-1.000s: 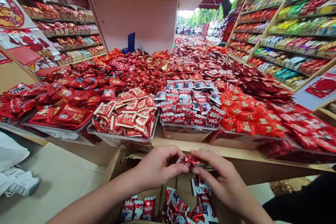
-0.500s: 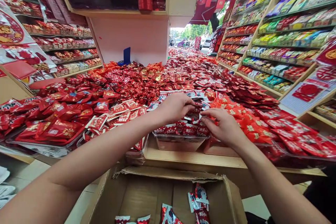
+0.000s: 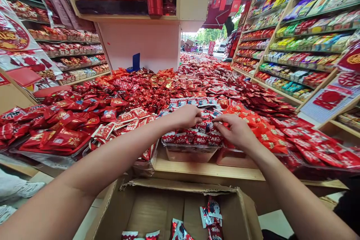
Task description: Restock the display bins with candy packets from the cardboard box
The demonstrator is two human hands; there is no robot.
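Note:
Small red-and-white candy packets (image 3: pixel 201 138) fill a clear plastic tray (image 3: pixel 191 153) in front of me, those at its front standing in a row. Over the tray, my left hand (image 3: pixel 187 116) has its fingers curled down onto a candy packet among the others. From the right, my right hand (image 3: pixel 235 130) pinches the same packet's side between thumb and fingers. My fingertips partly cover that packet. Below the tray, an open cardboard box (image 3: pixel 157 206) holds several loose packets of the same kind (image 3: pixel 214 213).
Red packets (image 3: pixel 64 135) are heaped at the left, orange-red ones (image 3: pixel 261 131) right of the tray. A wooden counter edge (image 3: pixel 180 168) runs between tray and box. Stocked shelves (image 3: pixel 309 45) line the right wall; a cabinet (image 3: pixel 194 0) overhangs the back. A person's white shoe (image 3: pixel 29 188) shows at lower left.
Both hands have moved slightly down, bringing the packet between them from above the tray down among the others. A shoe has come further into view at lower left.

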